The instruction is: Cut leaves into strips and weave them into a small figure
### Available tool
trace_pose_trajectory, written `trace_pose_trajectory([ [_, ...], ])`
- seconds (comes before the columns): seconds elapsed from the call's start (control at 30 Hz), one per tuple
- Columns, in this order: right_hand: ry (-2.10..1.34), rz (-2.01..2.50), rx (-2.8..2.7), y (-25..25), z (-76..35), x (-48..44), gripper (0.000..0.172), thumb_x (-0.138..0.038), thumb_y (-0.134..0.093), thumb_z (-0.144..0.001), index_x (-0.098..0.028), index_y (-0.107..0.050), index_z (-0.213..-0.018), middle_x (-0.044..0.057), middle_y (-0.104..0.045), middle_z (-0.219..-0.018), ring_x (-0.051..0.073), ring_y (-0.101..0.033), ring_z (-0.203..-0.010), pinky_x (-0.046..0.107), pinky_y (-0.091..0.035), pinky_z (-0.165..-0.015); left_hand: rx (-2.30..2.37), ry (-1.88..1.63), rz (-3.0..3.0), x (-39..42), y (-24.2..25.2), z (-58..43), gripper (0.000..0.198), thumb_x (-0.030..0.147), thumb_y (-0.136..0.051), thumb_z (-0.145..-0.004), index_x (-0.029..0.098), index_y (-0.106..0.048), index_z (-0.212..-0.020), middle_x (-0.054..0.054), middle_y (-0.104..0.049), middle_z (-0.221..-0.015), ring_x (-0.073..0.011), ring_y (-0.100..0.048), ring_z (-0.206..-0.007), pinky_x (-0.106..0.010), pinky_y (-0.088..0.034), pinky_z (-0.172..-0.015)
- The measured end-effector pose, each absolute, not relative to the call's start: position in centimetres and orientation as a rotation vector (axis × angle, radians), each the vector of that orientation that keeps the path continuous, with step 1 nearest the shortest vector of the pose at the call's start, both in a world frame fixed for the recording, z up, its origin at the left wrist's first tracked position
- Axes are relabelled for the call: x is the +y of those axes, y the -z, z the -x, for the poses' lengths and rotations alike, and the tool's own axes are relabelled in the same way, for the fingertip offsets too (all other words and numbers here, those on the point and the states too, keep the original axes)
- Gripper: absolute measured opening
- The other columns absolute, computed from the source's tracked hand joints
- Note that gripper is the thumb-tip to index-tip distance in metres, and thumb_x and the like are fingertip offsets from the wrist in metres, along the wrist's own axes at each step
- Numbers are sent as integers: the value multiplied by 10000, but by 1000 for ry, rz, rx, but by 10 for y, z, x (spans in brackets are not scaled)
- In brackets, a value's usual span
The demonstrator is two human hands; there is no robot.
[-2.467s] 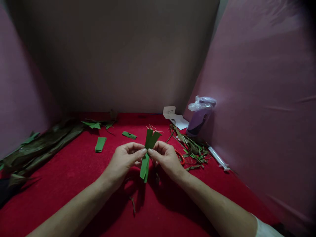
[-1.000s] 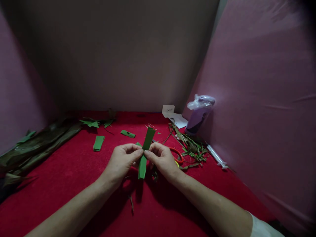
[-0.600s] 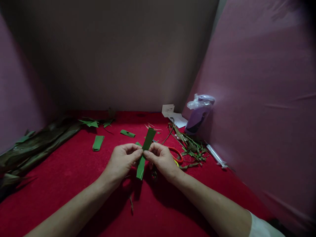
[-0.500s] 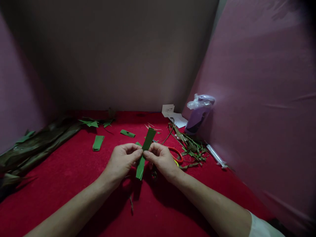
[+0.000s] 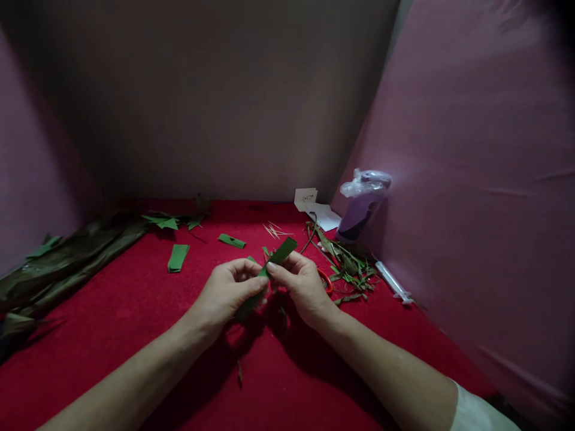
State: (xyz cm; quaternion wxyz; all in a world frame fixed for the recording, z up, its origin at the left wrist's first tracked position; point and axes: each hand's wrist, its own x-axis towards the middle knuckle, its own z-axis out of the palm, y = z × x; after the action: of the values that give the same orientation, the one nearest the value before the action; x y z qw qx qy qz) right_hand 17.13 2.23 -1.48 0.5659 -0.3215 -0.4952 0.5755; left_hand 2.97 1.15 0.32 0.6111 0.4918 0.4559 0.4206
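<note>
Between both hands, above the red cloth, is a green leaf strip (image 5: 282, 250), tilted with its upper end to the right. My left hand (image 5: 224, 291) pinches it with thumb and fingers near its middle; the lower end hangs darkly below the fingers. On its right side, my right hand (image 5: 302, 285) grips the strip, the thumb pressed on its face. Part of the strip is hidden by the fingers. Scissors with a red handle (image 5: 326, 281) lie mostly behind my right hand. Several toothpicks (image 5: 275, 230) are scattered just beyond the strip.
Two cut leaf pieces, a broad one (image 5: 178, 258) and a rolled one (image 5: 232, 241), lie left of centre. At right are a heap of leaf scraps (image 5: 353, 263), a syringe (image 5: 393, 282), a purple bottle (image 5: 362, 209) and white papers (image 5: 324, 216). Long brown stalks (image 5: 76, 257) line the left wall.
The leaf strip has turned clockwise, its top leaning further right and its lower end less visible. My right hand has shifted slightly, covering more of the scissors.
</note>
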Motion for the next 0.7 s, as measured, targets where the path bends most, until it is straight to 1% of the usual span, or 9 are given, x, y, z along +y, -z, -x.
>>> trace_pose_trajectory([
  [0.13, -1448, 744, -1092, 18, -173, 23, 136, -254, -687, -677, -158, -604, -727, -20, -579, -660, 76, -492, -542, 202, -397, -523, 1039, -999, -1115, 12, -7, -27, 133, 247, -672, -666, 149, -588, -699, -1, -632, -580, -99, -550, -480, -231, -449, -503],
  [0.23, -1514, 716, -1095, 21, -175, 26, 96, -209, -680, -673, -145, -609, -680, -21, -567, -613, 77, -493, -528, 203, -390, -512, 1102, -1012, -1234, 14, -15, -22, 98, 198, -676, -638, 142, -596, -642, 16, -602, -500, -89, -524, -447, -222, -443, -500],
  [0.3, -1555, 707, -1103, 21, -177, 28, 99, -201, -681, -668, -139, -605, -655, -21, -562, -584, 81, -502, -518, 208, -390, -504, 1125, -987, -1281, 17, -20, -18, 84, 183, -676, -616, 145, -601, -624, 23, -592, -473, -91, -514, -426, -224, -437, -481],
  [0.33, -1567, 710, -1098, 20, -178, 29, 102, -205, -687, -664, -141, -608, -671, -20, -569, -593, 83, -512, -522, 209, -394, -506, 1134, -973, -1293, 18, -22, -15, 80, 181, -675, -606, 147, -603, -618, 22, -592, -468, -96, -514, -419, -228, -435, -471],
  [0.4, -1539, 738, -1097, 16, -181, 32, 144, -231, -696, -669, -162, -621, -771, -10, -606, -675, 95, -552, -584, 218, -419, -546, 1159, -947, -1317, 21, -25, -12, 68, 182, -666, -596, 149, -608, -611, 17, -598, -467, -106, -519, -409, -236, -429, -456],
  [0.47, -1396, 783, -1179, 10, -185, 33, 232, -254, -694, -685, -201, -619, -898, 10, -640, -819, 122, -589, -716, 247, -448, -631, 1201, -916, -1356, 23, -24, -9, 50, 174, -657, -586, 148, -616, -601, 12, -596, -458, -111, -517, -401, -238, -418, -442],
  [0.53, -1135, 840, -1404, 5, -190, 33, 257, -258, -692, -699, -229, -625, -945, 24, -648, -923, 152, -587, -839, 299, -448, -738, 1222, -887, -1403, 24, -22, -8, 28, 164, -644, -584, 148, -628, -599, 13, -587, -449, -111, -508, -397, -235, -401, -431],
  [0.6, -834, 903, -1689, 0, -193, 32, 199, -258, -695, -708, -237, -658, -903, 27, -661, -919, 174, -575, -869, 343, -417, -807, 1209, -867, -1447, 24, -19, -8, 22, 158, -634, -589, 150, -643, -608, 20, -575, -446, -107, -500, -403, -228, -386, -428],
  [0.7, -553, 953, -1983, -1, -194, 27, 123, -242, -665, -752, -251, -686, -872, 20, -681, -822, 178, -572, -792, 360, -389, -791, 1164, -841, -1482, 23, -15, -9, 45, 159, -630, -604, 154, -662, -635, 20, -578, -469, -104, -502, -422, -220, -378, -431],
])
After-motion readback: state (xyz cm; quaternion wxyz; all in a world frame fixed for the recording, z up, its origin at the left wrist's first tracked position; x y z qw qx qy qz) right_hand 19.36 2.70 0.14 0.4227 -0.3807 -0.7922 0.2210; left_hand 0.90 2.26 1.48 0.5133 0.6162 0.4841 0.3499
